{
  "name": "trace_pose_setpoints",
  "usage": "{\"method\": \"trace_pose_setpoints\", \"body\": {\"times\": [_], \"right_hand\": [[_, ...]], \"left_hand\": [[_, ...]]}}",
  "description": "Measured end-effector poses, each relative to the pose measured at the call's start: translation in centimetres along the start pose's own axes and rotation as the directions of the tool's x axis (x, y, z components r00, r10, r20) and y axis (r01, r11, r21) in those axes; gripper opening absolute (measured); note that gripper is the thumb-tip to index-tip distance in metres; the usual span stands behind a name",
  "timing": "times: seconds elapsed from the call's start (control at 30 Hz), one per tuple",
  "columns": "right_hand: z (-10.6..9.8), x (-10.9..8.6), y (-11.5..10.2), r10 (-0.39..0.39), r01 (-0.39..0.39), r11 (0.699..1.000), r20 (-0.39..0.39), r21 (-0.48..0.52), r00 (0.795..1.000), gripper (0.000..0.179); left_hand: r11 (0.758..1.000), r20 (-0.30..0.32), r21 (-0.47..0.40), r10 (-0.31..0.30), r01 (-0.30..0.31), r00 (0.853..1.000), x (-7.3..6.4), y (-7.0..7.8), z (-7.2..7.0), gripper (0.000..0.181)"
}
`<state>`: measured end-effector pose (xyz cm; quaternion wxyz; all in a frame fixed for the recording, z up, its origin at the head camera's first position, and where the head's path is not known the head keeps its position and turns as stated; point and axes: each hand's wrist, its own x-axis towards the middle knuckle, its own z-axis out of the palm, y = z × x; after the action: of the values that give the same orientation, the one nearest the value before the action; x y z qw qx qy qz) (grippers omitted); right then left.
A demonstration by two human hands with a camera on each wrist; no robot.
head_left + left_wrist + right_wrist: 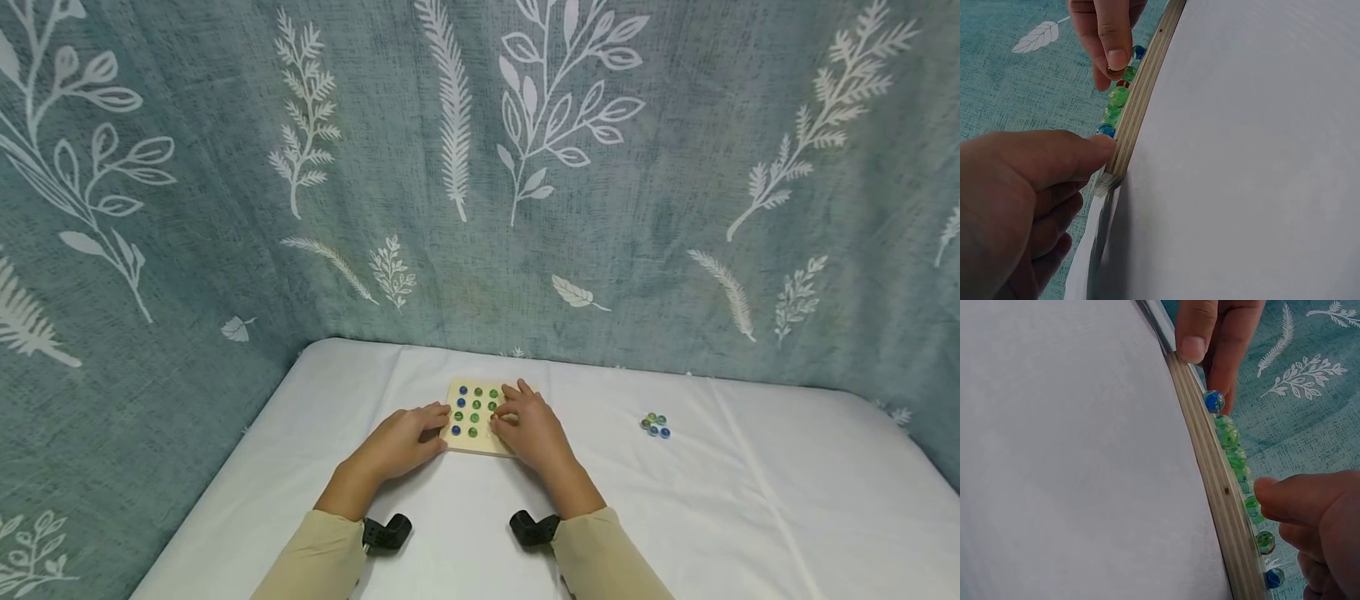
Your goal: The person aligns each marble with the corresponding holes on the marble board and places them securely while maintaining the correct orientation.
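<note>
A pale wooden board [483,446] lies flat on the white cloth, with blue and green glass marbles in rows on top. My left hand [405,438] grips the board's left side, its thumb at the near corner and the fingers farther up the edge. Over the right part of the board, my right hand [531,429] pinches a small marble between thumb and index finger, mostly hidden by the fingertips. In the right wrist view, a blue marble [1275,577] and a green-and-red marble [1265,542] sit along the board nearer that hand.
A small cluster of loose marbles [654,425] lies on the white cloth [750,500] to the right of the board. Behind the table hangs a blue-green curtain [420,250] with white leaf prints, which also runs along the left side.
</note>
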<state>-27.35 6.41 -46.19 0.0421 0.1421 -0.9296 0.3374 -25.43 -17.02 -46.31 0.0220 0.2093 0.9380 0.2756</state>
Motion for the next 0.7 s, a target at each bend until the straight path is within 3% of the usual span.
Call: {"method": "trace_pose_setpoints", "body": {"times": [0.7], "right_hand": [[0.51,0.11,-0.17,0.016,-0.016,1.000,0.021,-0.021,1.000,0.018]], "left_hand": [[0.999,0.065,-0.025,-0.036,0.038,0.997,0.07,0.13,0.21,0.050]]}}
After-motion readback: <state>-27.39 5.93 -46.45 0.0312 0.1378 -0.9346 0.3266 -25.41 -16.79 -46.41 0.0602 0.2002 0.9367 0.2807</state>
